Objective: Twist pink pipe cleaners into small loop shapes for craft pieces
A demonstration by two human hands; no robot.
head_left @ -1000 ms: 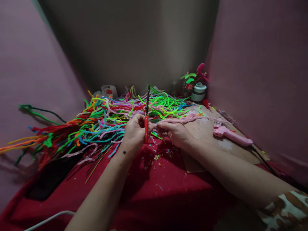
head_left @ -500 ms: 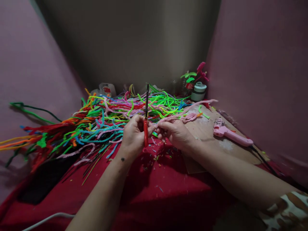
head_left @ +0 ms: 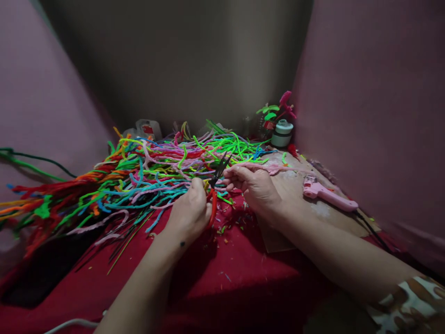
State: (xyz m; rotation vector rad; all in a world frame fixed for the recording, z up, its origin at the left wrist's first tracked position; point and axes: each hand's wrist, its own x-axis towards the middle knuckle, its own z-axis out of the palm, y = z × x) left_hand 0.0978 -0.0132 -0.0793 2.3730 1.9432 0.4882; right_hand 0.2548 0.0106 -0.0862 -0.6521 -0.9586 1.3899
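Head-worn view, facing forward and down

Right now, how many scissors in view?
1: red-handled scissors, in the left hand, blades pointing up toward the right hand's side. More could be hidden under the fuzzy stems.

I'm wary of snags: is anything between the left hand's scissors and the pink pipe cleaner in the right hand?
In this view, the fingertips of the right hand come between the scissors and the pink pipe cleaner's visible length; nothing else visibly does.

A red cloth (head_left: 239,273) bears fuzzy stems (head_left: 163,160), scraps (head_left: 222,229) and a tan board (head_left: 299,188).
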